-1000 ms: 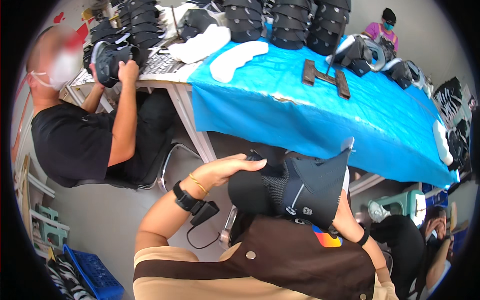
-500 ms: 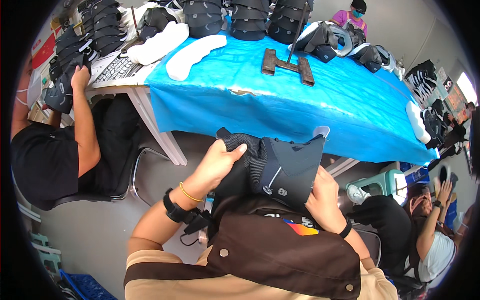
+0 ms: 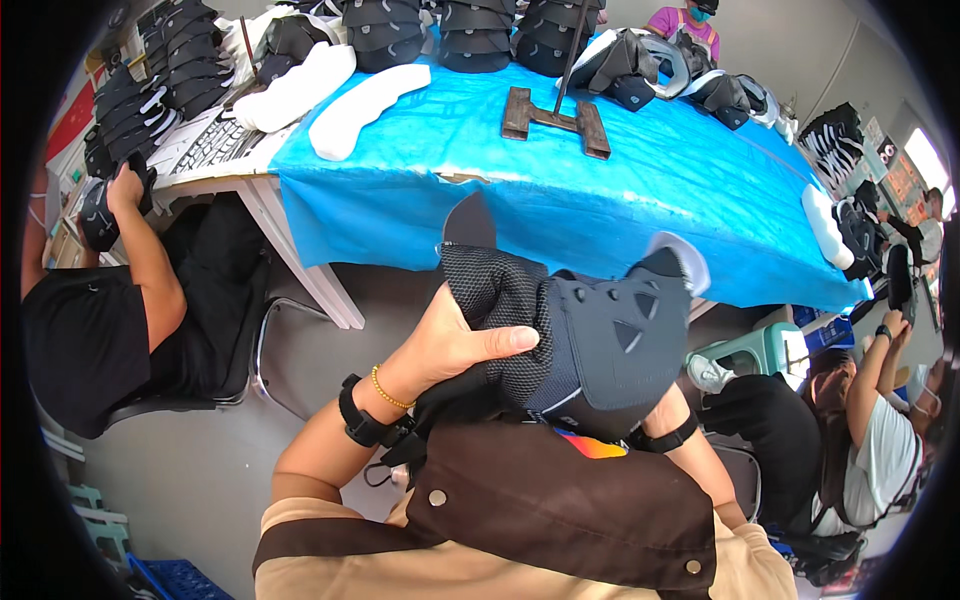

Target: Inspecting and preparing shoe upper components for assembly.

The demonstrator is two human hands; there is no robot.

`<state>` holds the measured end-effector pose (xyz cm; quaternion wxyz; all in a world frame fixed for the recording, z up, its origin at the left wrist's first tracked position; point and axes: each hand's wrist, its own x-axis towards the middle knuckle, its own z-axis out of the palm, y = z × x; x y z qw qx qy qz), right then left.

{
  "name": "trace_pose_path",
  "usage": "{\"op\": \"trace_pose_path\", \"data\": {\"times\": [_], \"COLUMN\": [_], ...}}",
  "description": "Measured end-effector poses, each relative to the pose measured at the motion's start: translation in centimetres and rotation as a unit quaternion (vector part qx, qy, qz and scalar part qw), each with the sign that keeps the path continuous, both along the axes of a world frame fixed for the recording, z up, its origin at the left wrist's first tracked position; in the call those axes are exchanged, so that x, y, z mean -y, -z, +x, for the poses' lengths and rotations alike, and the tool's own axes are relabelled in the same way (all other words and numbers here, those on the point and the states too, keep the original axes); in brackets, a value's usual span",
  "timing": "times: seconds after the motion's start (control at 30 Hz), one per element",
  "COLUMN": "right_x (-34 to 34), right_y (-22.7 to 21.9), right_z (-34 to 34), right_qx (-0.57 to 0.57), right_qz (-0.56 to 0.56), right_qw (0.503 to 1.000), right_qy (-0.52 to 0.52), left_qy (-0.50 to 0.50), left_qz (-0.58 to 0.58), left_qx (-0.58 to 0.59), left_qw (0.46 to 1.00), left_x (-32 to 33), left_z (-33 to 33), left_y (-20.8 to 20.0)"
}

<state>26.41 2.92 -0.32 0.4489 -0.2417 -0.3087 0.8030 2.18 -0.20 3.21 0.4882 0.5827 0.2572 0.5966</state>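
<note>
A dark padded fabric piece (image 3: 620,340) is held up in front of my brown apron. It has a black mesh side and a smooth grey-black panel with small triangular marks; a pale curved edge sticks up at its right end. My left hand (image 3: 450,340) grips the mesh side, thumb pressed on top and fingers tucked behind. At the lower right side of the piece, my right hand (image 3: 668,408) touches it, its fingers hidden behind the panel. A dark flap (image 3: 470,220) stands up above my left hand.
Ahead is a table under blue sheeting (image 3: 400,205), bearing a rusty metal stand (image 3: 555,122), white elongated forms (image 3: 368,108) and stacks of black pieces (image 3: 475,35). A co-worker (image 3: 95,330) sits at left, another (image 3: 870,430) at right. A green stool (image 3: 765,350) stands right.
The padded piece has turned and risen, showing another panel face and a raised flap. My right hand has gone from gripping its right edge to mostly hidden behind it.
</note>
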Motion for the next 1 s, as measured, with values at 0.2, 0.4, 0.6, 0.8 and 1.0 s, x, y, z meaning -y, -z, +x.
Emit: {"op": "trace_pose_path", "data": {"times": [0.2, 0.4, 0.6, 0.8, 1.0], "right_x": [0.8, 0.7, 0.0, -0.4, -0.6], "right_y": [-0.3, 0.3, 0.8, 0.6, 0.6], "right_z": [-1.2, -5.5, -8.6, -9.0, -9.0], "right_qx": [0.027, 0.072, 0.090, 0.108, 0.121], "right_qz": [0.036, 0.064, 0.075, 0.080, 0.086], "right_qw": [0.998, 0.991, 0.984, 0.980, 0.978], "right_qy": [-0.033, -0.096, -0.132, -0.147, -0.146], "left_qy": [-0.101, -0.318, -0.360, -0.358, -0.361], "left_qz": [0.096, 0.312, 0.345, 0.343, 0.330], "left_qx": [-0.111, -0.282, -0.267, -0.227, -0.191], "left_qw": [0.984, 0.850, 0.825, 0.838, 0.851], "left_x": [-1.0, -2.6, -4.6, -6.6, -7.1], "left_z": [0.2, -0.8, -0.6, -0.3, 0.3], "left_y": [-0.5, -0.3, 1.3, 4.5, 5.2]}}
